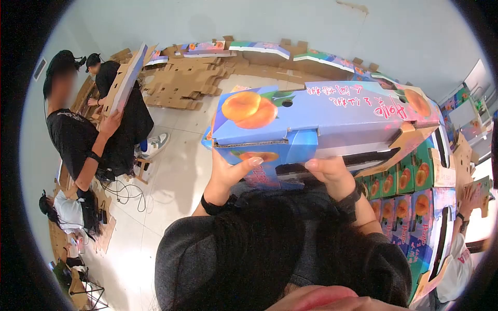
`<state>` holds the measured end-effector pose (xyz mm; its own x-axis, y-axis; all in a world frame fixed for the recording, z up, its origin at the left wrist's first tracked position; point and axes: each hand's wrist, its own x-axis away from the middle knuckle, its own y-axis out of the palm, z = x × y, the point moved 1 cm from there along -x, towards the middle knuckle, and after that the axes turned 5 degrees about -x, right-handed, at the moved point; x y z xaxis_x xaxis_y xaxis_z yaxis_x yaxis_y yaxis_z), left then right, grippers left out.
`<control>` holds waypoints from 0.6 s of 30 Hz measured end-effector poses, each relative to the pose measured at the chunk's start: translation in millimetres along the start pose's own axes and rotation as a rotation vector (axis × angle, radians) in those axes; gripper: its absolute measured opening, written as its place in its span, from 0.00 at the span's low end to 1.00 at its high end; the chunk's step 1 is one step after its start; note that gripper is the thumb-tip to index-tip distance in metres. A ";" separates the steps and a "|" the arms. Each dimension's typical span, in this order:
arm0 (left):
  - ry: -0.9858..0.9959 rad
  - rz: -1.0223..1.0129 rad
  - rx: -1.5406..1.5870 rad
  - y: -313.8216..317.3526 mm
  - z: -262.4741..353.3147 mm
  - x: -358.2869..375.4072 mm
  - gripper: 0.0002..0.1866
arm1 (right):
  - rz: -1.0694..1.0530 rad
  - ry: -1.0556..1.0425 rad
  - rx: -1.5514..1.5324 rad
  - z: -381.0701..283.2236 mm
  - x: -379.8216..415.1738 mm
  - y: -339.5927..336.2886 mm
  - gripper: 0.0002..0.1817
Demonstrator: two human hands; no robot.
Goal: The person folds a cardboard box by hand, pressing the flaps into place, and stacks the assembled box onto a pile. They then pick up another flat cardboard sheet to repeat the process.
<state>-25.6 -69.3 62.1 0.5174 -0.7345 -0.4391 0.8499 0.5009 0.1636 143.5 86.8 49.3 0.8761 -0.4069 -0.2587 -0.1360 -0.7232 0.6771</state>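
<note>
A blue and purple cardboard fruit box (332,114), printed with peaches and pink lettering, is held up in front of my chest. My left hand (228,173) grips its near left corner, the thumb on the end panel and the other fingers hidden behind. Along the near edge, my right hand (334,173) is closed with its thumb on the cardboard beside a long dark opening. A blue tab (302,142) folds over the near edge between my hands. The box's far side and underside are hidden.
Stacked peach boxes (402,217) stand at my right. Flat brown cardboard sheets (179,83) lie along the wall. At left, a person in black (72,135) holds a cardboard panel (127,80); other people are behind. Cables (129,192) lie on the floor (150,217).
</note>
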 end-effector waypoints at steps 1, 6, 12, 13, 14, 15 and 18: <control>-0.029 0.006 0.005 -0.7 -2.4 0.9 0.45 | 0.009 -0.015 0.005 0.2 0.4 -0.5 0.38; -0.165 -0.026 0.051 0.2 1.4 6.4 0.45 | 0.033 -0.045 0.036 2.2 3.0 -7.3 0.37; -0.271 -0.048 0.116 13.1 16.9 8.3 0.43 | 0.039 -0.063 0.144 -7.6 8.5 -3.4 0.36; -0.216 -0.042 0.099 11.8 14.6 9.1 0.42 | 0.035 -0.067 0.163 -8.3 8.8 -2.7 0.35; -0.161 -0.037 0.082 9.1 8.3 10.2 0.41 | 0.026 -0.073 0.180 -7.7 9.9 -5.0 0.35; -0.106 -0.033 0.066 5.8 1.4 11.5 0.40 | 0.018 -0.081 0.199 -6.7 11.9 -9.2 0.35; -0.032 -0.091 0.025 -11.8 -16.7 16.8 0.38 | -0.019 -0.053 0.200 -12.9 14.9 0.3 0.34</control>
<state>-28.6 -79.9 38.0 0.4407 -0.7908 -0.4248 0.8955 0.4203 0.1466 162.4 87.7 54.6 0.8547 -0.4171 -0.3092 -0.2133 -0.8250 0.5233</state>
